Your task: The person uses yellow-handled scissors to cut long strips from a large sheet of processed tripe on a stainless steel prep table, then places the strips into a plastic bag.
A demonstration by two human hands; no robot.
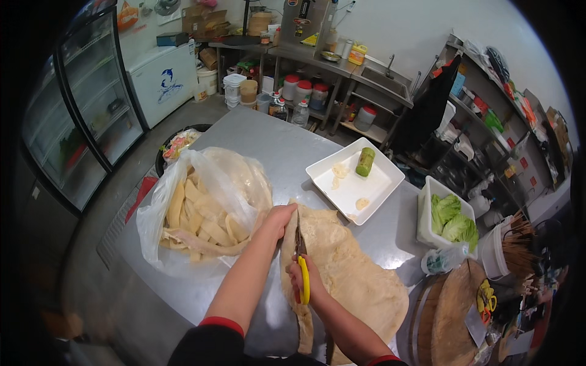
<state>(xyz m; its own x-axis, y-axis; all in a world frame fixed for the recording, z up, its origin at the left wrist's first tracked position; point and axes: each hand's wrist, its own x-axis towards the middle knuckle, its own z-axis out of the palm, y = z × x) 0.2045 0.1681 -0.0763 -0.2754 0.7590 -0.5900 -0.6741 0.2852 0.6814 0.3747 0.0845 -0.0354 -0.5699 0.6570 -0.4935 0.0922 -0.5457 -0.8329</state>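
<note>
A large pale sheet that looks like tripe or skin (352, 265) is spread over the steel table (247, 132), its near end reaching toward my body. My right hand (304, 274) grips scissors with yellow handles (304, 286), whose blades lie along the sheet's left side. A narrow strip (305, 329) hangs partly cut from that side toward me. At the far left corner, my left hand (281, 219) pinches the sheet's edge beside the blade tips. Left of it, a clear plastic bag (160, 215) holds many cut strips (206, 219) of similar material.
Beyond the sheet stands a white tray (316, 167) with a green vegetable piece (365, 161) and pale scraps. To the right are a tub of lettuce (425, 215), a plastic bottle (442, 261), a round wooden chopping block (453, 320) and a bucket of skewers (496, 251).
</note>
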